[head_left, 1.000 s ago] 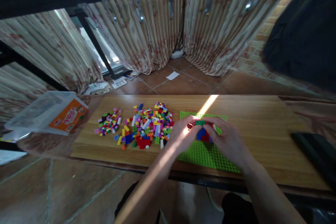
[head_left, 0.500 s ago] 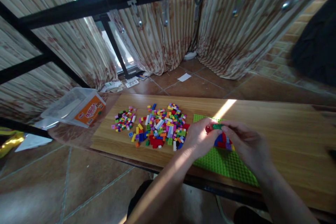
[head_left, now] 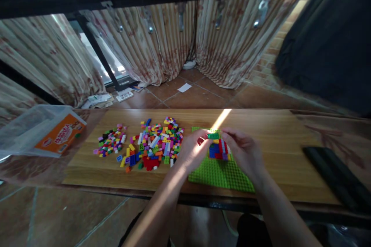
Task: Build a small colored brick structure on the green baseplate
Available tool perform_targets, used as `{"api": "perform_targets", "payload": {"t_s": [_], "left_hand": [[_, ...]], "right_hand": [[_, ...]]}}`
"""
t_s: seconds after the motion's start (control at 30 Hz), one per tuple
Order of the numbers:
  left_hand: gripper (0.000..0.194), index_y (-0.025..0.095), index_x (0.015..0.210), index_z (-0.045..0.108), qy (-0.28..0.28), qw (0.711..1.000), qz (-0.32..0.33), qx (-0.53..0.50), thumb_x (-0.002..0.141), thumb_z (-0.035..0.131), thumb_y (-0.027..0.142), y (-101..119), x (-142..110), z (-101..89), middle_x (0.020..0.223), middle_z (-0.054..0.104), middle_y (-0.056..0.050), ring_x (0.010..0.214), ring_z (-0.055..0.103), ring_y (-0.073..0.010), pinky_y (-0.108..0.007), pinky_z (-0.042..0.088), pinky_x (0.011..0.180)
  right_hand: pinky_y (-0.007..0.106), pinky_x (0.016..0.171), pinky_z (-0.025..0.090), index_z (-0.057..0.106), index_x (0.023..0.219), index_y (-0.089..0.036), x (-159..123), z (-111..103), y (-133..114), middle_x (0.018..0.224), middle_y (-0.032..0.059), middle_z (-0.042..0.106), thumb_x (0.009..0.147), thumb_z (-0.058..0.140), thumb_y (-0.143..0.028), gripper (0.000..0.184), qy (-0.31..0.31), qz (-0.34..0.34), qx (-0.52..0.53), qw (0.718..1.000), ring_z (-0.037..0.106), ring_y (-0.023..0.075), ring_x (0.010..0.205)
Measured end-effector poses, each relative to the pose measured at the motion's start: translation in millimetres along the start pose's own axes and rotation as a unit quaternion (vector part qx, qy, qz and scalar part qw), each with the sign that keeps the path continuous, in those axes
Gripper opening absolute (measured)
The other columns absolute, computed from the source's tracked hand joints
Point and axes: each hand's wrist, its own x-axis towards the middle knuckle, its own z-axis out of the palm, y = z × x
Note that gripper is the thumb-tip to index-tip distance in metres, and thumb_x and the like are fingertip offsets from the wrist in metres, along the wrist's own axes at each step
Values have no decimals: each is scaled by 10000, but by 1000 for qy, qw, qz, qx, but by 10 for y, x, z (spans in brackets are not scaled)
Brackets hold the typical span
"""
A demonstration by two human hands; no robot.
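My left hand (head_left: pixel 193 149) is closed, its thumb and fingertips at the left end of a dark green toy brick (head_left: pixel 213 136). My right hand (head_left: pixel 242 149) is on the other side with fingers curled and thumb close to the index finger; what lies between them is hidden. Just below the green brick, a patch of joined blue, red, yellow and pale bricks (head_left: pixel 218 150) sits on a lime-green studded baseplate (head_left: pixel 223 179). My right fingers cover part of its right edge.
Several loose bricks (head_left: pixel 158 142) lie in a pile left of the baseplate, with a smaller pile (head_left: pixel 111 141) beyond. A clear plastic box (head_left: pixel 26 123) with an orange label stands at the table's left end. A dark object (head_left: pixel 333 173) lies at the right.
The view has swung to the right, so everything sits further left. My right thumb and fingertips have come away from the green brick; the left hand stays at it.
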Motion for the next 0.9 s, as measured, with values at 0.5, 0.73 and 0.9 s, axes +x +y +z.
{"api": "perform_targets", "payload": {"t_s": [0.5, 0.73, 0.9], "left_hand": [[255, 222, 1055, 677, -18, 997, 4, 71, 816, 591, 204, -37, -5, 36, 961, 706, -30, 842, 636, -154, -268, 505, 756], [217, 171, 1007, 670, 42, 998, 3, 55, 813, 572, 157, -144, -14, -133, 869, 696, -36, 764, 635, -132, -263, 517, 721], [198, 163, 989, 673, 54, 994, -5, 90, 828, 559, 181, -172, -24, -214, 902, 712, -54, 792, 642, -151, -281, 518, 735]], "right_hand": [[339, 765, 539, 695, 1022, -228, -58, 22, -54, 954, 36, 718, 825, 607, -308, 230, -122, 13, 4, 992, 664, 177, 853], [344, 727, 538, 707, 965, -202, -20, 84, -9, 912, 46, 725, 780, 641, -299, 219, -52, 39, 9, 998, 668, 177, 779], [377, 766, 542, 699, 978, -187, 32, 56, 18, 911, 64, 730, 760, 654, -310, 254, -24, 48, 38, 998, 678, 193, 804]]}}
